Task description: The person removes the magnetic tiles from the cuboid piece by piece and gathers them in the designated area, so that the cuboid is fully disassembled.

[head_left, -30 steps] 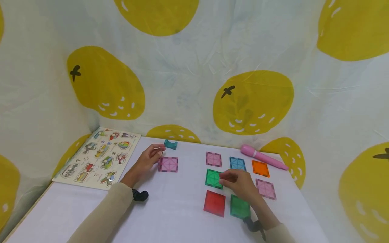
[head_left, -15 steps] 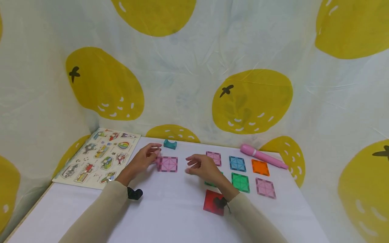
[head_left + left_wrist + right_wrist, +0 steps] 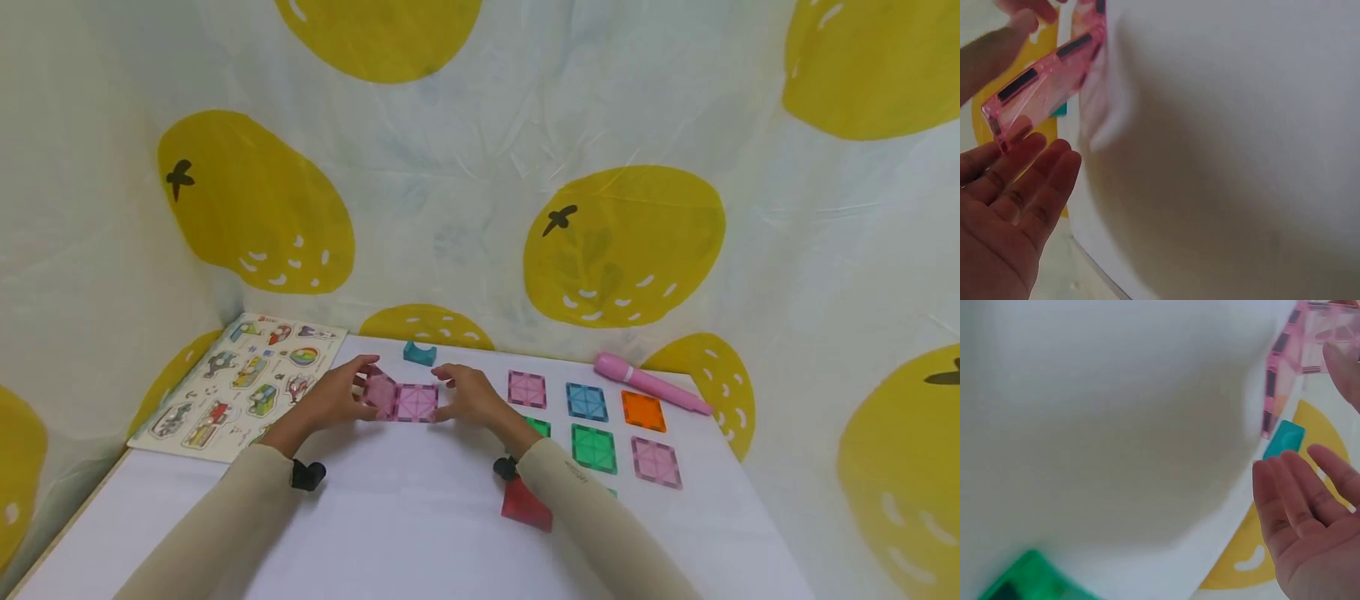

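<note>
A pink see-through magnetic tile (image 3: 417, 403) lies flat on the table. At its left edge another pink magnetic tile (image 3: 380, 393) is raised at an angle, edge to edge with it. My left hand (image 3: 334, 395) is around the raised tile; in the left wrist view its fingertips (image 3: 1035, 140) meet one corner, while the thumb stays apart from the face. My right hand (image 3: 471, 398) stands at the flat tile's right edge, thumb near the front corner and fingers near the back corner. The right wrist view shows those fingers (image 3: 1288, 494) fairly straight, holding nothing.
Right of the hands lie pink (image 3: 527, 389), blue (image 3: 587, 402), orange (image 3: 642, 412), green (image 3: 594, 449) and red (image 3: 527, 505) tiles, partly under the right forearm. A teal block (image 3: 420, 353), a pink pen-shaped thing (image 3: 652, 385) and a picture puzzle board (image 3: 240, 387) are near the curtain.
My right hand has moved left from the green tiles to the flat pink tile. The raised tile, held in my left hand, has come against the flat tile's left edge.
</note>
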A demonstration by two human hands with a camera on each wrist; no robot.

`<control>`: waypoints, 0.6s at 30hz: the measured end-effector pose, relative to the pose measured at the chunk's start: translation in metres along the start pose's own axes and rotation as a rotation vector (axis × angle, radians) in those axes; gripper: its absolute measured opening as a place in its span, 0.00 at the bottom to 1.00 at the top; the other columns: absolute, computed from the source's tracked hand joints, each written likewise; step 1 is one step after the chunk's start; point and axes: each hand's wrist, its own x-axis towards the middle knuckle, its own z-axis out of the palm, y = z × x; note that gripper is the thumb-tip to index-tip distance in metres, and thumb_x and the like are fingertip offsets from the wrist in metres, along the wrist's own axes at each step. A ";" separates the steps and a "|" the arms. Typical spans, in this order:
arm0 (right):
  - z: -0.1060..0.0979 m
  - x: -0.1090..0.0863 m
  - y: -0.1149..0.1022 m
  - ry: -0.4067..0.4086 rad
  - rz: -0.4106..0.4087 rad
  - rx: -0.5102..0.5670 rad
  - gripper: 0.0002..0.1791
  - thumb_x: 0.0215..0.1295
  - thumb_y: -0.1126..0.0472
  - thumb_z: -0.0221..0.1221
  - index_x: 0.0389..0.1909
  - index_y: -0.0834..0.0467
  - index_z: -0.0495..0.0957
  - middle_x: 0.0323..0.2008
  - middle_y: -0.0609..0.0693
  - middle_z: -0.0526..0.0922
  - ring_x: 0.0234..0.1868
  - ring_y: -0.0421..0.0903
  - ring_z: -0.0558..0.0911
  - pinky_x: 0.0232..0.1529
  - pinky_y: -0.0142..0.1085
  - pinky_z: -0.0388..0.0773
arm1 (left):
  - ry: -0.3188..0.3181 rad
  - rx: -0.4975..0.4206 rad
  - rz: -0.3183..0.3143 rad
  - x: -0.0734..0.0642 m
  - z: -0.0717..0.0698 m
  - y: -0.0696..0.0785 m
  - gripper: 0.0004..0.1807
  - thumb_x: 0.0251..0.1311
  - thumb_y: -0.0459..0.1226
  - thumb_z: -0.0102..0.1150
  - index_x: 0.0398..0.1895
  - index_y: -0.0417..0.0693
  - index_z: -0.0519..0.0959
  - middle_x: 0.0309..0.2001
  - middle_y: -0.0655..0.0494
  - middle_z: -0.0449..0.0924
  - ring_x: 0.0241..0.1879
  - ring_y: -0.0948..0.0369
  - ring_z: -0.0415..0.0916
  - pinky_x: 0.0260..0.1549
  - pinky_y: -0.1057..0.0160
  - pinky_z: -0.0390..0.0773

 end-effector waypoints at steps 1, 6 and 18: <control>0.002 0.003 0.000 -0.007 -0.008 -0.016 0.42 0.58 0.56 0.79 0.74 0.53 0.74 0.69 0.51 0.80 0.69 0.53 0.78 0.71 0.50 0.79 | 0.000 0.042 0.004 0.000 0.000 0.000 0.52 0.56 0.38 0.81 0.81 0.42 0.60 0.70 0.39 0.74 0.66 0.42 0.76 0.64 0.41 0.82; 0.008 0.011 -0.003 -0.040 -0.033 -0.106 0.43 0.53 0.56 0.82 0.71 0.55 0.77 0.66 0.52 0.82 0.70 0.53 0.77 0.77 0.49 0.73 | 0.003 0.261 -0.005 0.001 0.000 -0.003 0.47 0.52 0.41 0.84 0.74 0.39 0.69 0.64 0.40 0.79 0.61 0.44 0.78 0.65 0.41 0.80; 0.016 0.015 -0.008 -0.018 -0.094 -0.315 0.40 0.55 0.54 0.81 0.69 0.55 0.79 0.63 0.51 0.84 0.67 0.50 0.78 0.76 0.45 0.74 | -0.003 0.503 0.028 0.002 0.002 -0.005 0.40 0.48 0.49 0.86 0.63 0.41 0.80 0.52 0.44 0.77 0.52 0.49 0.72 0.59 0.45 0.82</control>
